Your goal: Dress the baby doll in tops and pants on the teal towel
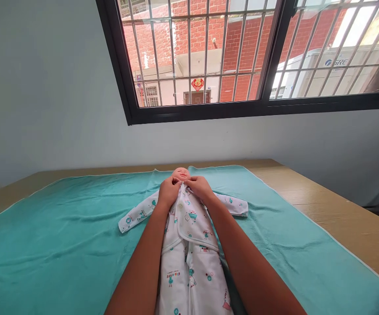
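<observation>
A baby doll (181,173) lies face up, dressed in white printed baby clothes (194,223) with long sleeves spread to both sides. At the neck, my left hand (169,190) pinches the collar from the left. My right hand (200,187) grips the collar's other side, its fingertips close to those of the left. A round snap shows on the front flap just below the hands. The flap's rounded lower edge overlaps the trouser part. My fingers cover most of the collar, and my forearms hide parts of the sleeves.
A teal cloth (78,227) with slight wrinkles lies under the doll, over a wooden table (310,192) whose bare edge shows at the right and back. Behind stands a pale wall (51,87) with a barred, dark-framed window (196,111).
</observation>
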A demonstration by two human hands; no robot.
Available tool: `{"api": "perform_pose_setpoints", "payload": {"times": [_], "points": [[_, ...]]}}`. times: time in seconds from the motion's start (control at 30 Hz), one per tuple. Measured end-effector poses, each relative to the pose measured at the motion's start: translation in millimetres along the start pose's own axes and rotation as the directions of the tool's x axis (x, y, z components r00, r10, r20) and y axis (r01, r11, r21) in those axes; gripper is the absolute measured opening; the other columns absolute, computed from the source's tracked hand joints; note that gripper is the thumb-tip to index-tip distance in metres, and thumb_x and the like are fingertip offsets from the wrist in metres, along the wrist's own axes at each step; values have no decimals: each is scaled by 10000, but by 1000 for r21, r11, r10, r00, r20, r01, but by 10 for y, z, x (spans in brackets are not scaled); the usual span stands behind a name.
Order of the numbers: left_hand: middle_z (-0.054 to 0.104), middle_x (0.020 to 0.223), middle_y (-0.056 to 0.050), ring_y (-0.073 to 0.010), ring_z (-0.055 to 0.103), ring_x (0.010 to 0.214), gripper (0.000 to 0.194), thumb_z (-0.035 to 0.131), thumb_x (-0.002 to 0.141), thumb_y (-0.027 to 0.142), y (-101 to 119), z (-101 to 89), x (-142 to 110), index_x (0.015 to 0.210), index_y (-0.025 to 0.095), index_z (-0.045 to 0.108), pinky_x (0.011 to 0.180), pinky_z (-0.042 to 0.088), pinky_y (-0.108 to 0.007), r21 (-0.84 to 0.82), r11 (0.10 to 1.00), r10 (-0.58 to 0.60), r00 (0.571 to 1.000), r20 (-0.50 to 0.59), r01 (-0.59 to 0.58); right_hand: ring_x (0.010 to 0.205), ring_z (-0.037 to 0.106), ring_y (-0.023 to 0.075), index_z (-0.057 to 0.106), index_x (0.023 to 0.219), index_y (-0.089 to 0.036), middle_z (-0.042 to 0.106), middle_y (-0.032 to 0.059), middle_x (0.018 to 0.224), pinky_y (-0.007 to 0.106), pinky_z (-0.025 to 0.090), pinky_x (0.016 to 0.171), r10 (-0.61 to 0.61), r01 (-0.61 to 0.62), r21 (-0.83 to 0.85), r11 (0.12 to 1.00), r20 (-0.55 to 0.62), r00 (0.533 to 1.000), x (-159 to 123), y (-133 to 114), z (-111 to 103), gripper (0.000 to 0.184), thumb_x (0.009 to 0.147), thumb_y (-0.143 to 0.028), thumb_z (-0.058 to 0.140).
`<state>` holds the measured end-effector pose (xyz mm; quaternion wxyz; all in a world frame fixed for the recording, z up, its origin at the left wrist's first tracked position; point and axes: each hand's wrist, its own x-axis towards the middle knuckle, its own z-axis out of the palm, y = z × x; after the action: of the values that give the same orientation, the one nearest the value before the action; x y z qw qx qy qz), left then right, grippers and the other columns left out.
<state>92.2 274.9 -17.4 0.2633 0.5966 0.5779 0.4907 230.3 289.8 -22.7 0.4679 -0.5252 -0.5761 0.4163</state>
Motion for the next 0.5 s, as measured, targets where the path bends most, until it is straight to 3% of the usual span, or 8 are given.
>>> {"api": "perform_pose_setpoints", "payload": {"times": [0.5], "points": [[691, 759, -32, -157, 596, 706, 92, 610, 739, 248, 34, 18, -7, 696, 170, 633, 689, 447, -265, -111, 993, -38, 999, 12, 39, 487, 379, 64, 661, 707, -149, 512, -30, 553, 204, 267, 443, 71, -107, 367, 924, 108, 992, 5, 32, -52, 223, 641, -353, 720]]}}
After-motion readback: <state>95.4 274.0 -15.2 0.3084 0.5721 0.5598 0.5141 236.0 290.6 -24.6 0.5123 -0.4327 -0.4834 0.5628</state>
